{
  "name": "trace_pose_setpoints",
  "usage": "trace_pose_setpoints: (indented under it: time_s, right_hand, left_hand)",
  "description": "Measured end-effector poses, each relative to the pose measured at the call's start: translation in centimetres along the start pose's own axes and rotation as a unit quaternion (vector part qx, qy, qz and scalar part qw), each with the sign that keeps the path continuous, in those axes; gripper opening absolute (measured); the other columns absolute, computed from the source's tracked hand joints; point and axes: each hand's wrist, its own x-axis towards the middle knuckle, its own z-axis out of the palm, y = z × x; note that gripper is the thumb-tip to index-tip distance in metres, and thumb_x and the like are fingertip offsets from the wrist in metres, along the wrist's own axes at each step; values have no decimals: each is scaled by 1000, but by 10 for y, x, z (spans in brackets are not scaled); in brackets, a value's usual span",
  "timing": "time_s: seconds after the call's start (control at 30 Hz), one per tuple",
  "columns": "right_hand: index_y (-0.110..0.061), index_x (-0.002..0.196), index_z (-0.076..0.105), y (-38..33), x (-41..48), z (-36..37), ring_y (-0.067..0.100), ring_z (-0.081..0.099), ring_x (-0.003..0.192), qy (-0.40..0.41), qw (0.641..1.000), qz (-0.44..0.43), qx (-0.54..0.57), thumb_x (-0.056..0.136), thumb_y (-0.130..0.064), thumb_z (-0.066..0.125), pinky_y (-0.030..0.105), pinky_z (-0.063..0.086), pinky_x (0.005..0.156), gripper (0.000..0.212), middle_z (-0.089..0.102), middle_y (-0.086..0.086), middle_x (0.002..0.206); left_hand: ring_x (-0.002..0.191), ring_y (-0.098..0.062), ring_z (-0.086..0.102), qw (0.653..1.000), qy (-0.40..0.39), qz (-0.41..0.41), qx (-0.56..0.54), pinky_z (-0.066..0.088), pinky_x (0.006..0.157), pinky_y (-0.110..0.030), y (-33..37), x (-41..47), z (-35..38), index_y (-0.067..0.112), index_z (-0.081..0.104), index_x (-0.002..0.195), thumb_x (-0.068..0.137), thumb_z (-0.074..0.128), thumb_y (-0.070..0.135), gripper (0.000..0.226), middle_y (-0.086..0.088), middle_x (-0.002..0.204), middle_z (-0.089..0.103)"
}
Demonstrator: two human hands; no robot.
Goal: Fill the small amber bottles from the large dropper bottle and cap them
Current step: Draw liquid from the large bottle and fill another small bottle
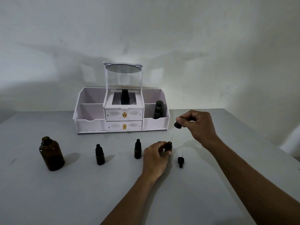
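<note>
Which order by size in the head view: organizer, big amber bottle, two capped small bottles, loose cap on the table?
1. White organizer
2. Big amber bottle
3. Left capped small bottle and right capped small bottle: they look alike, so not ranked
4. Loose cap, smallest

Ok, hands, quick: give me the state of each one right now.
Left hand: closed, gripping the small amber bottle.
Right hand: closed, pinching a black dropper cap, held above the table.

One word reads — "Kahf" — on the dark tube (158, 109) in the organizer (90, 124).
</note>
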Motion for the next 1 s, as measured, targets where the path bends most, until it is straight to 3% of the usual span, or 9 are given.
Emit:
trace_pose_setpoints:
  time_s: [0.3, 0.57, 0.67, 0.73, 0.83, 0.9, 1.0]
  right_hand:
    - [-8, 75, 76, 0, -2, 3, -6, 64, 61, 4, 1000, 2, -21, 83, -10, 79, 5, 46, 62, 8, 74, -11, 69]
    - [-17, 82, 79, -16, -4, 0, 1, 70, 68, -10, 999, -6, -44, 82, -19, 80, 19, 55, 72, 2, 77, -7, 74]
    - [-16, 85, 78, -38, -3, -4, 3, 73, 72, 22, 998, -43, -42, 82, -20, 80, 16, 56, 70, 5, 77, -7, 76]
    - [-12, 88, 77, -61, -2, -3, 4, 74, 72, 89, 994, -63, 28, 82, -15, 80, 14, 54, 68, 7, 77, -3, 78]
    - [-9, 91, 75, -98, -2, 8, 13, 75, 76, 190, 962, -84, 179, 85, -11, 76, 24, 59, 72, 6, 77, 0, 79]
    - [-11, 89, 74, -118, -3, 27, 15, 74, 74, 169, 942, -48, 286, 86, -8, 75, 27, 59, 70, 4, 77, -2, 75]
    - [-11, 87, 75, -142, -8, 68, 18, 74, 75, 50, 936, 36, 347, 86, -8, 74, 30, 58, 72, 4, 77, 1, 75]
  left_hand:
    - [110, -9, 61, 1000, 3, 3, -1, 33, 90, -9, -2, 1, 1, 21, 61, 126, 87, 68, 28, 40, 4, 124, 65]
    - [115, -7, 58, 1000, -16, -5, -18, 39, 99, -17, -1, -3, -2, 23, 54, 133, 87, 68, 30, 48, 5, 130, 61]
    - [115, -4, 54, 998, -39, -17, -48, 42, 100, -19, -2, -15, -11, 27, 46, 139, 84, 71, 30, 60, 7, 132, 57]
    - [112, 1, 52, 996, -50, -20, -76, 40, 97, -12, -5, -31, -22, 31, 49, 135, 83, 71, 30, 57, 9, 129, 58]
    - [102, 4, 57, 993, -47, -25, -104, 41, 86, -3, -15, -59, -49, 35, 58, 123, 80, 73, 33, 46, 14, 114, 63]
    - [96, 2, 61, 992, -37, -38, -114, 46, 84, -7, -26, -74, -76, 34, 63, 115, 79, 74, 36, 37, 16, 104, 66]
    - [88, 6, 64, 992, 8, -65, -106, 48, 80, -8, -48, -88, -122, 31, 69, 102, 78, 77, 37, 26, 17, 94, 69]
